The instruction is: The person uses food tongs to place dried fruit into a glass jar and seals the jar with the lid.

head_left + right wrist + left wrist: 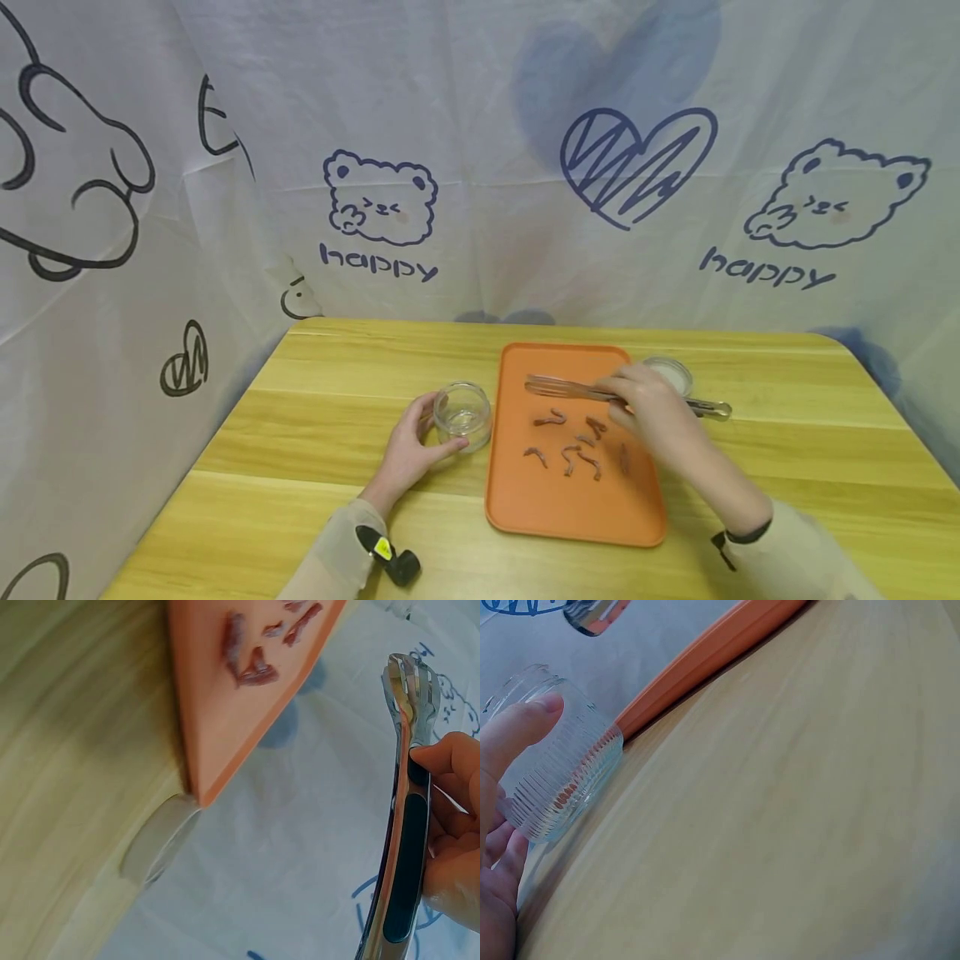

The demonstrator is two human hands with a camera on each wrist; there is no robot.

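My left hand (411, 454) holds an open glass jar (463, 408) beside the tray's left edge, thumb on the near side and fingers round the far side. In the left wrist view the jar's ribbed wall (570, 776) shows, with the thumb near its rim. Over the tray, my right hand (654, 408) grips metal tongs (555, 387), their tips pointing left. Dark inlays line the tongs' handle (406, 862) in the right wrist view; nothing shows between the tips. Several reddish-brown, curled strips (551, 418) lie on the orange tray (573, 512) below the tongs.
A round, clear lid (671, 372) lies on the wooden table (780, 467) at the tray's upper right, partly behind the right hand. A white printed cloth (495, 242) hangs along the table's back and left.
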